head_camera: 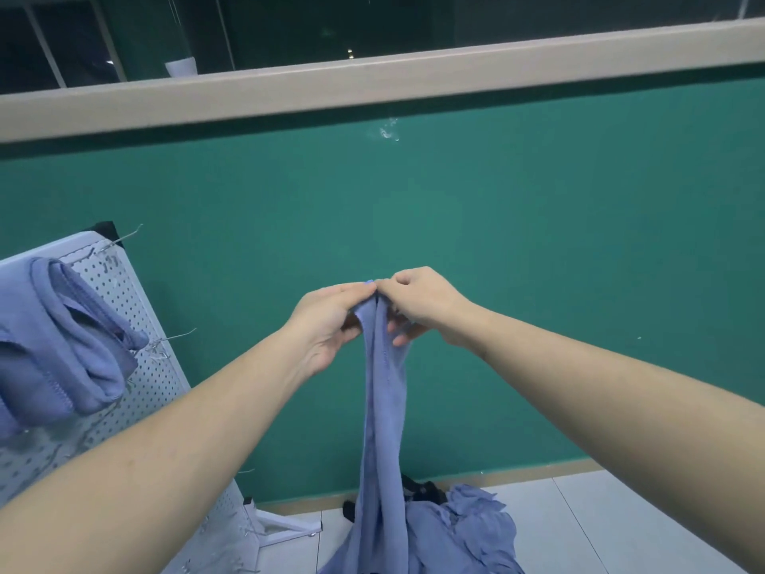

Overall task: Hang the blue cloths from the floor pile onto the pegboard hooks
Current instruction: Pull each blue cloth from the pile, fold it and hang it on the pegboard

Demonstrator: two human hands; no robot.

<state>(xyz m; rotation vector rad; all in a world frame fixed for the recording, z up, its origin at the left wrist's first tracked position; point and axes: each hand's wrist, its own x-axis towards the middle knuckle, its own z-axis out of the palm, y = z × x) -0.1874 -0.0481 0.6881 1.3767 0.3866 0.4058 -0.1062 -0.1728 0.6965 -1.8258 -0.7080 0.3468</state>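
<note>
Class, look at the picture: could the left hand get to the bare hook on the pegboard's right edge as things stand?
Probably yes. The bare hook juts out left of the left hand with open space between, but that hand and the right hand pinch the held cloth, which would travel along.

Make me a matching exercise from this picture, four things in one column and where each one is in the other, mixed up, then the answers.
Things:
1. held cloth
2. cloth pile
3. hung cloth
4. white pot

Places:
A. on the ledge above the green wall
B. on the tiled floor at the foot of the wall
C. draped on the pegboard at left
D. pinched at its top edge by left hand and right hand

Pairs: 1-D, 2-B, 3-C, 4-A
</note>
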